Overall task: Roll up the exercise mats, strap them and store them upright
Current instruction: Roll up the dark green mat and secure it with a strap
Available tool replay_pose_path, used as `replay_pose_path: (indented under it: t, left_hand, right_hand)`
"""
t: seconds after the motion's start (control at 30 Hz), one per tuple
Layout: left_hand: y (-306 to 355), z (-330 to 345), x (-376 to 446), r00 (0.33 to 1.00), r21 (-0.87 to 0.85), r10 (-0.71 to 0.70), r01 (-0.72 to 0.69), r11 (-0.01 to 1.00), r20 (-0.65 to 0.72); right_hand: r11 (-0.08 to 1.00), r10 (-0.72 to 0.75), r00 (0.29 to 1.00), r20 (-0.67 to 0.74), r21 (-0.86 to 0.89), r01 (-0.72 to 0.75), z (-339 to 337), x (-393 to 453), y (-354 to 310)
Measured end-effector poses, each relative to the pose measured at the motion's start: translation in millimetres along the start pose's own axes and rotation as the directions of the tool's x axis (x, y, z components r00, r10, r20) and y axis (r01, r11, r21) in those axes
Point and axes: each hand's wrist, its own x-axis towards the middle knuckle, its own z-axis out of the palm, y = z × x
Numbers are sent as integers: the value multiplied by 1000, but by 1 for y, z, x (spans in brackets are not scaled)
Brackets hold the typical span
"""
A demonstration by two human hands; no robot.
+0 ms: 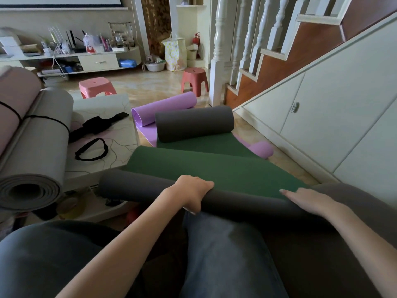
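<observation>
The left hand [191, 192] is gripping the near roll of the green mat [214, 168], fingers curled over it, while the right hand [307, 200] is lying flat on it; the mat is stretching across the person's lap toward the purple mat [165, 108]

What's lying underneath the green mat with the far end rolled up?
A purple mat lies under the green mat, showing beyond its far end and at its right edge. How far it runs underneath is covered.

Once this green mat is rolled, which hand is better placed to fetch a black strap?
Left. The left hand grips the roll on the side where the black strap lies on the low table; the right hand rests flat at the far end.
</observation>
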Motion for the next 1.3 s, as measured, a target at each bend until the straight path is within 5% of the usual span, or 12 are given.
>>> replay_pose_path:
  t: [0.07, 0.17, 0.33, 0.53, 0.7, 0.77, 0.87, 1.0, 1.07, 1.17, 1.3]
  left_hand:
    - [-1, 2, 1, 1000, -31, -5, 6, 999, 22]
    - [-4, 4, 3, 999, -69, -14, 16, 997, 33]
    - [-1, 7, 2, 999, -68, -40, 41, 997, 7]
    - [14, 31, -7, 943, 112, -159, 198, 974, -291]
    - [9, 25, 2, 964, -2, -153, 156, 988, -218]
    - [2, 17, 6, 980, -59, -125, 117, 991, -155]
    - [-4, -1, 17, 997, -93, -71, 71, 993, 7]
    - [-12, -17, 31, 982, -158, -46, 75, 985, 184]
    - [-7, -18, 31, 985, 17, -97, 95, 995, 140]
    - [13, -3, 25, 987, 256, -121, 144, 956, -101]
    - [24, 14, 29, 974, 170, -156, 184, 968, -161]
  right_hand:
    - [991, -131, 947, -292, -54, 121, 2, -12, -6]
    - [957, -283, 734, -617, -128, 261, 12, -38, -28]
    - [928, -367, 648, -667, -214, 305, 60, -44, -68]
    - [924, -364, 617, -698, -185, 336, 54, -32, -73]
    - [893, -422, 562, -711, -222, 391, 54, -44, -71]
    - [856, -505, 607, -614, -264, 445, 52, -55, -80]
    - [873, -471, 803, -366, -325, 364, 45, -62, -88]
    - [909, -369, 844, -389, -340, 240, 44, -48, -100]
    - [920, -368, 811, -455, -303, 248, 50, -36, -101]
    - [946, -312, 813, -492, -245, 214, 50, -35, -106]
    - [933, -336, 813, -476, -288, 217, 47, -35, -107]
